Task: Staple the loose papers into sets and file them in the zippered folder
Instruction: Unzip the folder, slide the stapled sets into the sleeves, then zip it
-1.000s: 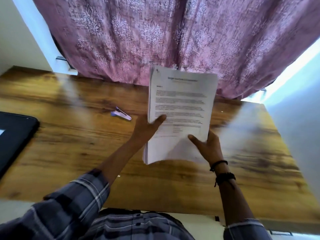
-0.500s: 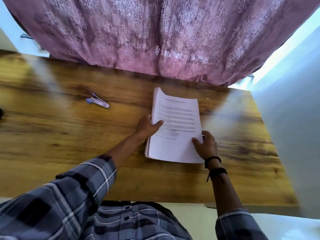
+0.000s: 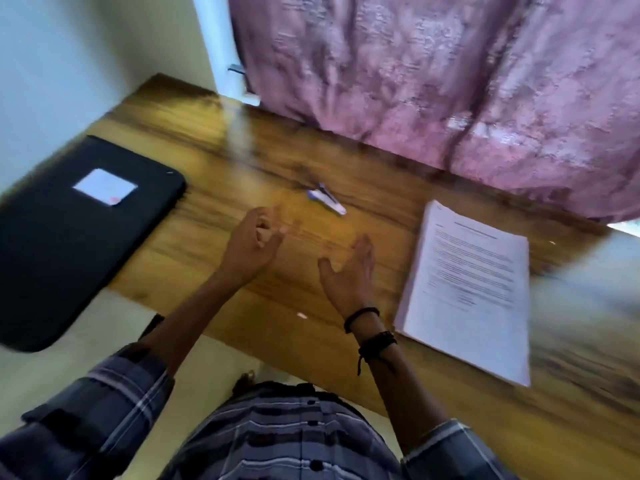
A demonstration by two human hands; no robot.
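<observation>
A thick stack of printed papers [image 3: 474, 289] lies flat on the wooden table [image 3: 221, 168] at the right. A small blue and white stapler [image 3: 327, 199] lies further back, near the middle. The black zippered folder [image 3: 69, 244] with a white label lies at the left and overhangs the table's front edge. My left hand [image 3: 254, 242] hovers over the table just short of the stapler, fingers loosely curled, holding nothing. My right hand [image 3: 349, 275] hovers beside it with fingers straight, left of the papers and apart from them. The frame is blurred by motion.
A pink patterned curtain [image 3: 433, 81] hangs along the table's back edge. A pale wall [image 3: 69, 64] stands at the left. A bright reflection lies across the table's right end.
Both hands have let go of the paper stack, which now lies flat on the table. The hands have moved left toward the stapler. The view has swung left, bringing the folder in.
</observation>
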